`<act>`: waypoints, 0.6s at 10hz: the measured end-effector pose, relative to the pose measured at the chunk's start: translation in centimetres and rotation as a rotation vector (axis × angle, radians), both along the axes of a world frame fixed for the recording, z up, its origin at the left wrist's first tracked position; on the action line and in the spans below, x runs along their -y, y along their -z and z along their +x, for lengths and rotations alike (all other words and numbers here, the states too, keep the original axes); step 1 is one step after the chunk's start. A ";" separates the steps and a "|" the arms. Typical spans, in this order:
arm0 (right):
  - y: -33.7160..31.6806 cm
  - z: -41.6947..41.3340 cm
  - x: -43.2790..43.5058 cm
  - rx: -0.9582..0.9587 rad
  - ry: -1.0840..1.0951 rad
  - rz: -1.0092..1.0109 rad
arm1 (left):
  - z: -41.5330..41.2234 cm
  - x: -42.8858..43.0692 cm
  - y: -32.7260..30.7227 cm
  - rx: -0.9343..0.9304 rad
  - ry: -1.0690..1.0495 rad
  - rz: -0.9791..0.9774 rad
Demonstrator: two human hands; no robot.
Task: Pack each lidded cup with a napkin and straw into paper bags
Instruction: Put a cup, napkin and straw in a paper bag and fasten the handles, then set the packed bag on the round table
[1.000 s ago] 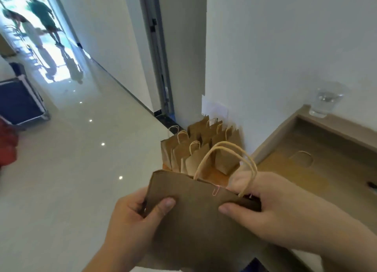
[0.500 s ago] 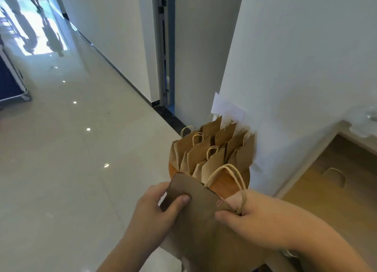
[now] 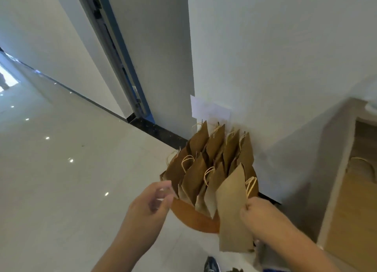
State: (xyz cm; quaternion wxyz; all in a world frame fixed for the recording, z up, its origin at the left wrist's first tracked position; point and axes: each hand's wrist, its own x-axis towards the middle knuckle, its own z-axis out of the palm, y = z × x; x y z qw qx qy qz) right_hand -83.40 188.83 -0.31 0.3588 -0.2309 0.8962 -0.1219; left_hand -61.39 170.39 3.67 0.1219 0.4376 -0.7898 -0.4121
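Several brown paper bags with twine handles stand packed together on a round orange stool against the white wall. The nearest paper bag stands at the front right of the group. My right hand grips its right edge just below the handle. My left hand hovers at the stool's left rim, blurred, with loosely bent fingers that hold nothing. No cup, napkin or straw shows in the head view.
A wooden counter with another bag lying flat on it runs along the right. A white paper sheet is stuck on the wall above the bags. A glossy tiled floor stretches to the left, past a door frame.
The bag that both my hands held has come down onto the stool at the front of the group. My left hand has let go and drawn left; my right hand still grips it.
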 end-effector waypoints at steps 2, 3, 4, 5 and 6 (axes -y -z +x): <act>3.5 -3.9 5.2 0.050 0.127 0.145 | -4.5 7.0 0.6 0.023 0.081 0.039; 6.7 -6.0 8.4 0.155 0.338 0.196 | -7.0 11.3 2.2 0.033 0.158 0.081; 9.2 -7.2 10.8 0.216 0.499 0.223 | -8.7 14.0 3.8 0.056 0.240 0.111; 13.2 -7.7 12.9 0.244 0.594 0.211 | -10.6 17.3 5.0 0.109 0.352 0.171; 15.9 -7.5 13.9 0.305 0.657 0.187 | -11.5 19.5 5.6 0.137 0.411 0.192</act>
